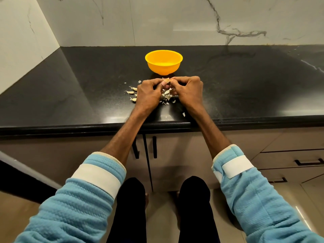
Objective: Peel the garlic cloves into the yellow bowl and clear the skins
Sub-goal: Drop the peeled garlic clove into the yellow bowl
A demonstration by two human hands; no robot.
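**Both hands pinching one clove**

Nearest me, loose skins (pixel 166 97) are lying on the black counter (pixel 70 102), just under my hands. I am curling my left hand (pixel 149 92) and right hand (pixel 189 90) together, their fingertips pinching one garlic clove (pixel 166 82). A few more cloves (pixel 130 92) are lying beside my left hand. Beyond them, the yellow bowl (pixel 164 64) is standing upright.

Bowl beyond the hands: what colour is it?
The bowl is plain yellow-orange with no pattern; it shows best in the head view.
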